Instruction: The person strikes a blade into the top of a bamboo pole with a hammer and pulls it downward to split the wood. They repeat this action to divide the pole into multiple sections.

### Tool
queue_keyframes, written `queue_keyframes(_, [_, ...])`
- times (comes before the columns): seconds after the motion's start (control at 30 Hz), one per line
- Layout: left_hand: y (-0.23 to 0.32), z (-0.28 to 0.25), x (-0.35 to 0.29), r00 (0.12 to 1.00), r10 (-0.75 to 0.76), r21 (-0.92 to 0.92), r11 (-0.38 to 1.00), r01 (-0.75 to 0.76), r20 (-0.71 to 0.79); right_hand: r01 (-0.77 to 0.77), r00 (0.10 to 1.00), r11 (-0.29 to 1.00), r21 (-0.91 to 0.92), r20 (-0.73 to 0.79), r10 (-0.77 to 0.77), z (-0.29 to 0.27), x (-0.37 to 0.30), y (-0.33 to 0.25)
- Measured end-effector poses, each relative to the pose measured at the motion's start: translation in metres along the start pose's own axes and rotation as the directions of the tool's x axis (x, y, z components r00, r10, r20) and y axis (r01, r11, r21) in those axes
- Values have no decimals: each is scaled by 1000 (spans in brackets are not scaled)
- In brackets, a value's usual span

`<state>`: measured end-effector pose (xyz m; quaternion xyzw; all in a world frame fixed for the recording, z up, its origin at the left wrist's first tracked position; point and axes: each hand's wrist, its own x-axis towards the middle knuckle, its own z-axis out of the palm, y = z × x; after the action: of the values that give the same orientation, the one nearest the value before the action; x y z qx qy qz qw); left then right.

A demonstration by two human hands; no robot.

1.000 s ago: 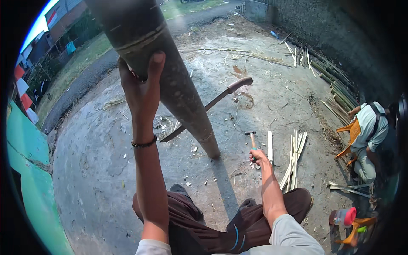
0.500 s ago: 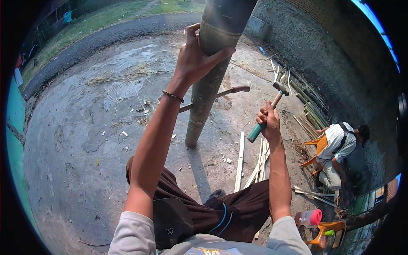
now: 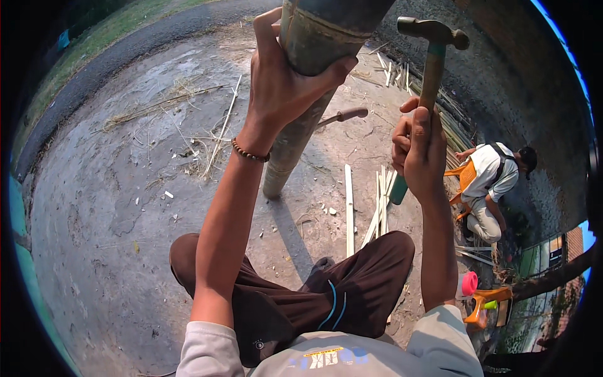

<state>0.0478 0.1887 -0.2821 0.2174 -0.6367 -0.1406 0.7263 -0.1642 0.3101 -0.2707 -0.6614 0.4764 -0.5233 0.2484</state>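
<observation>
A thick grey-green bamboo pole leans slightly, its foot on the concrete and its top beyond the upper edge. My left hand is closed round its upper part, thumb on the right side. In my right hand is a hammer, raised head-up beside the pole; its handle is wood with a green grip end. To the right of the pole shows the brown handle of a long knife. Its blade runs behind or into the pole; which, I cannot tell.
Pale bamboo strips lie before my knees. More split bamboo is stacked along the wall at right. A co-worker sits there on an orange chair. A pink-lidded container stands at lower right. Dry straw litters the concrete.
The hammer has risen toward me, its head higher and larger in view. My left hand still grips the pole, whose foot appears slightly higher and further left.
</observation>
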Motion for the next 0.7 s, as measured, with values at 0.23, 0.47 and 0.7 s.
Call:
queue_keyframes(0.23, [-15,0,-5,995,70,108,991,-77,67,-606,714,763,-223,270,646,33,-19,83])
queue_keyframes(0.47, [3,-4,-4,996,-84,-209,974,87,23,103,994,995,-4,-30,-103,16,0,15])
queue_keyframes(0.7, [-9,17,-11,999,13,-96,995,-8,47,-229,930,888,-399,180,320,27,-7,88])
